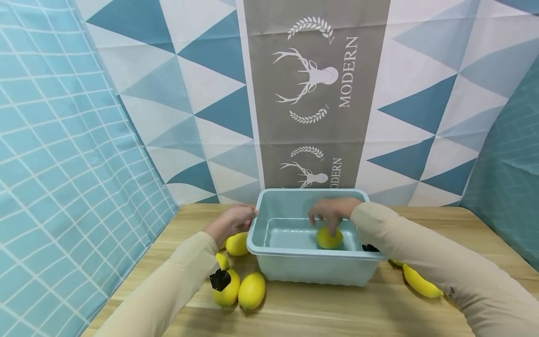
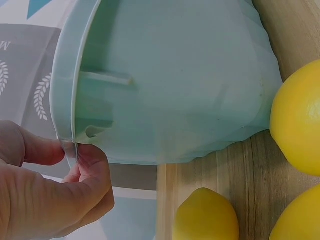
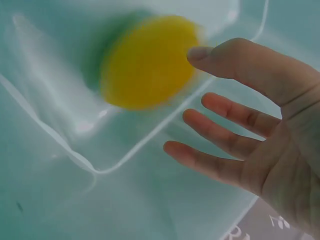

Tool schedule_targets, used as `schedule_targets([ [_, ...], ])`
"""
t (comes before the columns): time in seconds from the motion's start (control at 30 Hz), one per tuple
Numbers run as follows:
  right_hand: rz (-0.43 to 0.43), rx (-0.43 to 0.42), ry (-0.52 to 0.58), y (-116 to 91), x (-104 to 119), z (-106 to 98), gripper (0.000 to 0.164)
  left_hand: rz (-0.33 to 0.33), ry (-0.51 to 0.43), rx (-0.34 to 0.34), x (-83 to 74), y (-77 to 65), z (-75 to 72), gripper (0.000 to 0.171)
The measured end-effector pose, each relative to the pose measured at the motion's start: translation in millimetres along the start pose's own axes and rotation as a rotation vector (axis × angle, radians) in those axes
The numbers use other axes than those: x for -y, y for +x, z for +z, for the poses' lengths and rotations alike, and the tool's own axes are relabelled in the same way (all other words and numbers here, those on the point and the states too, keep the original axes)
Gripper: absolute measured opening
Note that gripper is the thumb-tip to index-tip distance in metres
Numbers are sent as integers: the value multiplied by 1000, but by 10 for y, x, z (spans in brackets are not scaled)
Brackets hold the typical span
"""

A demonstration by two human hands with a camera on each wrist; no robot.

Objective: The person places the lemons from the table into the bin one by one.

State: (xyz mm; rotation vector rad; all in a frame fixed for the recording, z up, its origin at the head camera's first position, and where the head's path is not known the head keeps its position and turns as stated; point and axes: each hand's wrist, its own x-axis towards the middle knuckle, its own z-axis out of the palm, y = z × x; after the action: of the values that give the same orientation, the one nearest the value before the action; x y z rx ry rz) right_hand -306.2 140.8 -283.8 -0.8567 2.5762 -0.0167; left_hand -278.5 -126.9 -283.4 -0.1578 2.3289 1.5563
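One lemon (image 3: pixel 150 65) lies in the bin (image 1: pixel 313 270), right fingers (image 3: pixel 217 134) spread near it, left fingers (image 2: pixel 95 170) pinching the rim (image 2: pixel 65 90).

A pale wood-grain table (image 1: pixel 303 311) fills the bottom of the head view. On it, at lower centre, stands a rectangular pale blue-green plastic bin (image 1: pixel 316 269). Several oval yellow lemons (image 1: pixel 251 291) lie left of it; a curved yellow banana (image 1: pixel 421 283) lies at lower right.
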Motion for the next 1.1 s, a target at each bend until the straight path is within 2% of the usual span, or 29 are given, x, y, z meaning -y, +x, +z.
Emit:
schedule_targets([
  [0.3, -47, -81, -50, -163, -46, -249, 53, -7, 2, 16, -25, 23, -30, 35],
  [0.5, -81, -205, -29, -377, -70, -372, 48, -1, -6, 41, -62, 27, -20, 36],
  [0.7, -131, -274, -33, -564, -98, -404, 47, -27, -14, 37, -69, 31, 13, 36],
  [0.83, -148, -321, -50, -681, -133, -433, 50, -20, -6, 29, -81, 25, 17, 37],
  [1.1, -108, -357, -46, -926, -275, -433, 54, -33, 24, 12, -55, 54, 1, 38],
])
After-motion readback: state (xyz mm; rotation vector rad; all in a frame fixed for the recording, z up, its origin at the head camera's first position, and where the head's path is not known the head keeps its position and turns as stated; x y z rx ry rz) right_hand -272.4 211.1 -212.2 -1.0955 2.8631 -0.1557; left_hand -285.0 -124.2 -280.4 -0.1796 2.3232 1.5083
